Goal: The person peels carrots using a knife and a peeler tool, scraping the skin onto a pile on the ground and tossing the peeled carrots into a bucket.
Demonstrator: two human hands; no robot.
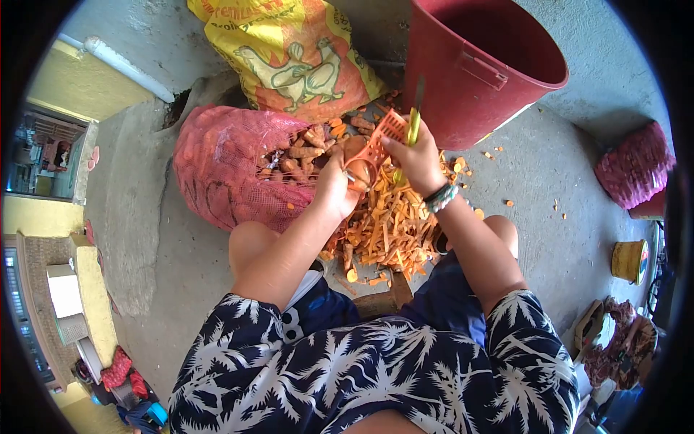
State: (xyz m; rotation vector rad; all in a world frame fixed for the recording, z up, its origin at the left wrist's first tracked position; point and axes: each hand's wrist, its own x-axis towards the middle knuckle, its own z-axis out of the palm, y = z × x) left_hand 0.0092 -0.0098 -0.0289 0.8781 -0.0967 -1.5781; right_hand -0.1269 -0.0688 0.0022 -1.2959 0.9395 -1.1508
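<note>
My left hand [334,186] is closed around an orange perforated plastic piece [384,137] with a rounded, ring-like lower part. An orange-brown shape, perhaps a carrot, shows beside its fingers, but I cannot tell. My right hand [421,160] grips a knife [413,126] by its yellow-green handle, the dark blade pointing up and away. The right thumb lies against the perforated piece. Below both hands is a heap of orange peelings and carrot pieces [390,224]. Close to my left hand, whole carrots [300,153] show through the opening of a red mesh sack [224,173].
A yellow and orange feed sack [296,61] stands at the back wall, beside a large red bin [470,79]. Farther right are a purple-pink bundle [636,166] and a yellow bucket [630,262]. Carrot scraps [510,203] lie scattered on the concrete floor [549,246].
</note>
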